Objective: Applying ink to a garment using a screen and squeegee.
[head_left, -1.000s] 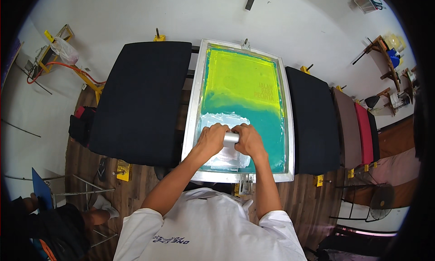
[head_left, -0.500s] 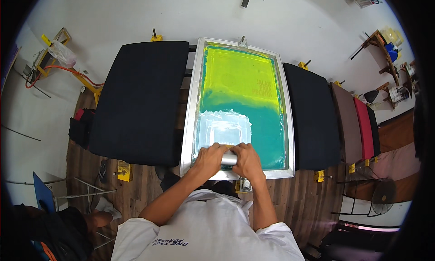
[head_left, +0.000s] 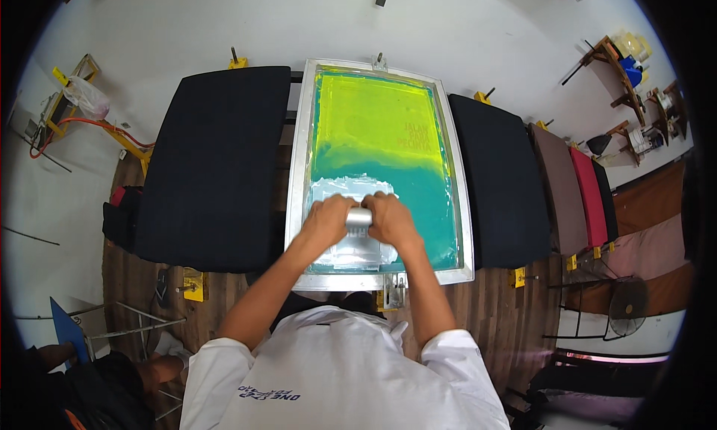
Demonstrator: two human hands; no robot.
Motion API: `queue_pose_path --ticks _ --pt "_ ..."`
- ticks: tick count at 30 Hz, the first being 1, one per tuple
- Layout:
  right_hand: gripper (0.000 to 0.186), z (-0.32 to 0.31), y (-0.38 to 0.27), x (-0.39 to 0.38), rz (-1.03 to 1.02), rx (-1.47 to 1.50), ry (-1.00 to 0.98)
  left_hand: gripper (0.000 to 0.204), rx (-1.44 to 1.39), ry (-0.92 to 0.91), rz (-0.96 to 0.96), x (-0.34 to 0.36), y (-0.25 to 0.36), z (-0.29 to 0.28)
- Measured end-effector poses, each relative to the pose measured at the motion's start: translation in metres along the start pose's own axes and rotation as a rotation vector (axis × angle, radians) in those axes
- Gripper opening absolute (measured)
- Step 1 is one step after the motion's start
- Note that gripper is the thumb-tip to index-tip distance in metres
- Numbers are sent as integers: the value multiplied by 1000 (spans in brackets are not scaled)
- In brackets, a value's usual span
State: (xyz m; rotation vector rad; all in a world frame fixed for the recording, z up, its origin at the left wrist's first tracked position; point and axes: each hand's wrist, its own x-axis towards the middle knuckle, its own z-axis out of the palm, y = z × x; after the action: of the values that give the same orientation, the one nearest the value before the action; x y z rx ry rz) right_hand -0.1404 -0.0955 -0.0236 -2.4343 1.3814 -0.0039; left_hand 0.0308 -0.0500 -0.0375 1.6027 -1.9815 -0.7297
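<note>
A silver-handled squeegee (head_left: 360,218) stands on a screen-printing frame (head_left: 336,283) in front of me. My left hand (head_left: 327,221) is closed round its left end and my right hand (head_left: 393,222) round its right end. The fingers hide much of the tool and its blade. A pale, whitish ink patch (head_left: 351,261) with a paler rectangular area lies around and below the hands. The rest of the mesh is teal (head_left: 426,221) near me and to the right, with a yellow-green area (head_left: 366,112) bearing faint lettering at the far end.
Black padded platens flank the frame, one on the left (head_left: 209,168) and one on the right (head_left: 502,183). Brown and red platens (head_left: 590,195) continue to the right. Yellow clamps (head_left: 196,286) jut out near the platens. At lower left, another person's leg (head_left: 160,374) shows beside a metal stand.
Both hands have pushed the squeegee away from me, up the screen over the pale patch. More of the patch now shows on the near side. The whole view has shifted slightly.
</note>
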Motion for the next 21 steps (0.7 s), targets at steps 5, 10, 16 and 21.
queue_pose_path --ticks 5,10,16,21 --pt "58 22 -27 -79 -28 120 102 52 85 78 62 -78 10 42" --pt "48 3 -30 -93 -24 138 -60 45 29 -92 -7 -85 35 15" --pt "34 -16 -2 -5 -33 28 3 27 48 -39 4 1 6 -9" --pt "35 -9 10 25 17 83 -24 33 -8 -107 -20 31 -14 -10"
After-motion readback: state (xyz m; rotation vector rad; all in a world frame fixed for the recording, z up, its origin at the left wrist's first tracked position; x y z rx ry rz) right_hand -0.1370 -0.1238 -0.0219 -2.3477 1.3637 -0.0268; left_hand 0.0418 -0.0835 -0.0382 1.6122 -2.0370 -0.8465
